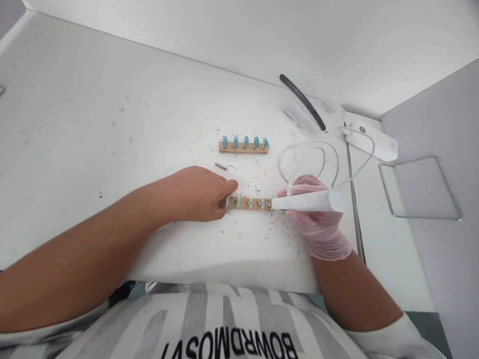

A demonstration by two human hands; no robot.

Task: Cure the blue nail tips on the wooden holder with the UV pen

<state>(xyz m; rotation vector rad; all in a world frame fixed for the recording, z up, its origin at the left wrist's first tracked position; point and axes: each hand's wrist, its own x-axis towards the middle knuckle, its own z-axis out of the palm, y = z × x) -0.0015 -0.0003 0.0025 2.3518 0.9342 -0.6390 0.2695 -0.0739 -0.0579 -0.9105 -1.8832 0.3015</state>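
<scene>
My bare left hand [198,194] is closed, its thumb and curled fingers gripping the left end of a narrow wooden nail-tip stand [244,204]. Several clear, pale false nails [250,201] stand along it on small metal mounts. In a pink glove, my right hand [318,224] is wrapped around a white tapered handpiece [307,201]. Its narrow end lies over the stand's right end, where contact cannot be made out. Farther back, a second wooden stand [243,148] bears several blue false nails [246,141]. A small metal cylinder [221,166] lies between the two stands.
Fine bluish shavings [258,189] are scattered over the white table [93,124]. At the back right stand a white device with a dark curved edge [303,102] and a white box [374,141]. A white cord [337,159] loops near my right hand. A wire frame [421,187] sits far right.
</scene>
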